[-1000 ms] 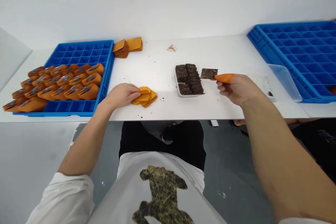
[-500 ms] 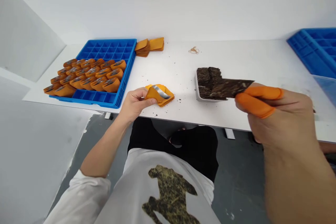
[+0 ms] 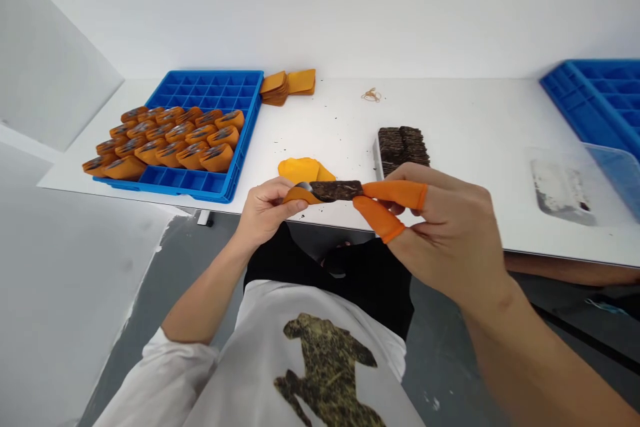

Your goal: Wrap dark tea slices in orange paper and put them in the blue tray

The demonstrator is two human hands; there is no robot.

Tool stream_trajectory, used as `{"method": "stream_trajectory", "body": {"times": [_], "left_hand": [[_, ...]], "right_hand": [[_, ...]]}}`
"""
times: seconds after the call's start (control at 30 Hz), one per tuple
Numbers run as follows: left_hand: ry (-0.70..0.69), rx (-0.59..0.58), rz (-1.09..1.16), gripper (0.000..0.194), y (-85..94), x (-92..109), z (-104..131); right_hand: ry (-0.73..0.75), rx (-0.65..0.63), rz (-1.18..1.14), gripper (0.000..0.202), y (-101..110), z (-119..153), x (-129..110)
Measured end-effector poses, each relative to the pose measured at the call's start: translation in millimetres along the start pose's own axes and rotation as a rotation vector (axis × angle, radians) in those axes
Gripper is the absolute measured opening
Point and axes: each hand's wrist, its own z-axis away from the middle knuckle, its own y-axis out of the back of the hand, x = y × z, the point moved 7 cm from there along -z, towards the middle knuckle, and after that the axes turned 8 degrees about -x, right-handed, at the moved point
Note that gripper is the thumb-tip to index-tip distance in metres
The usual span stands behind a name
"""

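Observation:
My left hand [image 3: 267, 210] pinches a small orange pouch [image 3: 301, 195] with a silvery lining, its mouth held open toward the right. Between the thumb and finger of my right hand [image 3: 435, 213], both in orange finger cots, is a flat dark brown pressed-leaf slab [image 3: 343, 190]. The slab's left end is at the pouch mouth; how far inside it reaches I cannot tell. Just behind, more yellow-orange pouches [image 3: 305, 168] lie on the table. Beyond my right hand, a white tub [image 3: 378, 157] is packed with upright dark slabs [image 3: 403, 145], partly hidden by the hand.
A blue divided tray [image 3: 227, 183] at left carries rows of filled orange pouches [image 3: 180, 137]. Stacked flat pouches [image 3: 287, 85] lie beside it, and rubber bands [image 3: 371, 95] farther right. At right are a clear plastic container [image 3: 565, 193] and another blue tray [image 3: 590, 103]. Dark crumbs dot the table.
My right hand has moved left from beside the tub, bringing the dark slab to the pouch mouth. My left hand has lifted its pouch slightly away from the other pouches, which stay on the table.

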Motion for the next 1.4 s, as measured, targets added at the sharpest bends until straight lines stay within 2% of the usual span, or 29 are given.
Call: {"method": "stream_trajectory", "body": {"times": [0.07,0.23,0.33,0.43,0.53,0.63,0.7,0.8,0.9,1.0,1.23,1.4], "left_hand": [[-0.032,-0.001,-0.06,0.032,-0.5,5.6,0.0],[-0.175,0.016,-0.287,0.025,-2.6,19.8,4.8],[-0.237,0.012,-0.395,0.02,-4.9,23.7,9.2],[-0.226,-0.003,-0.369,0.02,-6.8,23.0,11.7],[-0.201,-0.009,-0.23,0.018,-8.9,21.4,13.1],[-0.174,-0.052,-0.139,0.02,-15.0,18.5,13.7],[-0.166,-0.058,-0.133,0.023,-16.7,17.0,14.6],[-0.177,0.028,-0.146,0.023,-9.7,18.2,17.7],[-0.207,0.079,-0.177,0.012,-3.3,23.9,20.3],[-0.264,0.07,-0.213,0.004,-2.1,30.7,21.1],[-0.243,0.056,-0.268,0.011,-1.1,28.0,20.8],[-0.361,-0.047,-0.422,0.01,-0.3,48.0,23.0]], "right_hand": [[0.019,-0.014,0.146,0.015,-0.4,0.3,-4.9],[0.123,-0.062,0.485,0.043,-5.6,-0.9,-23.0],[0.193,-0.135,0.562,0.043,-12.3,-1.4,-29.2],[0.187,-0.138,0.488,0.036,-10.7,-1.4,-26.2],[0.048,-0.129,0.228,0.011,-7.9,-0.9,-9.6],[-0.062,-0.172,-0.033,0.017,-16.1,2.0,6.1],[-0.084,-0.166,-0.106,0.018,-20.2,3.8,11.2],[-0.093,-0.127,-0.074,0.019,-20.9,6.2,14.8],[-0.071,-0.128,-0.017,0.018,-21.0,8.0,14.5],[-0.049,-0.107,0.012,0.018,-18.9,8.7,13.5],[-0.029,-0.104,0.093,0.021,-19.1,6.5,10.8],[0.102,-0.131,0.199,0.023,-24.2,7.4,-1.4]]}}
